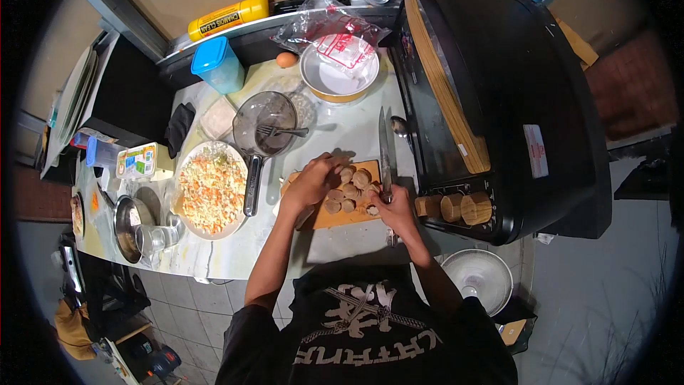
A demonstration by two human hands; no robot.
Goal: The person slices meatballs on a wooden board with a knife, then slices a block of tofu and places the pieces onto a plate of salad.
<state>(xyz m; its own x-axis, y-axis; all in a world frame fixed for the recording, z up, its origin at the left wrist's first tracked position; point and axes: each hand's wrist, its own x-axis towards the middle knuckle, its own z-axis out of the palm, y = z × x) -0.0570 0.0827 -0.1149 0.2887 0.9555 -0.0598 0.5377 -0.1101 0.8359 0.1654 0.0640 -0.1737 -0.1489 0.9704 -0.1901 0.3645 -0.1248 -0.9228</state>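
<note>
A wooden cutting board [338, 220] lies at the counter's front edge, with several round, brownish, sausage-like slices [349, 190] heaped on it. My left hand [315, 180] is over the board's left part, fingers curled against the left side of the heap. What its fingertips hold, if anything, is hidden. At the board's right edge, my right hand [396, 212] is closed round a long knife [385, 146]. The blade points away from me, and the handle's end shows below the hand. My right thumb reaches towards a slice near the board's lower right corner.
Left of the board are a frying pan [246, 128] holding a fork [281, 130] and a plate of diced food [212, 189]. Behind stand a round tin [338, 89], an egg [286, 60] and a blue-lidded container [219, 64]. A black oven [499, 100] and spoon [400, 126] border the right.
</note>
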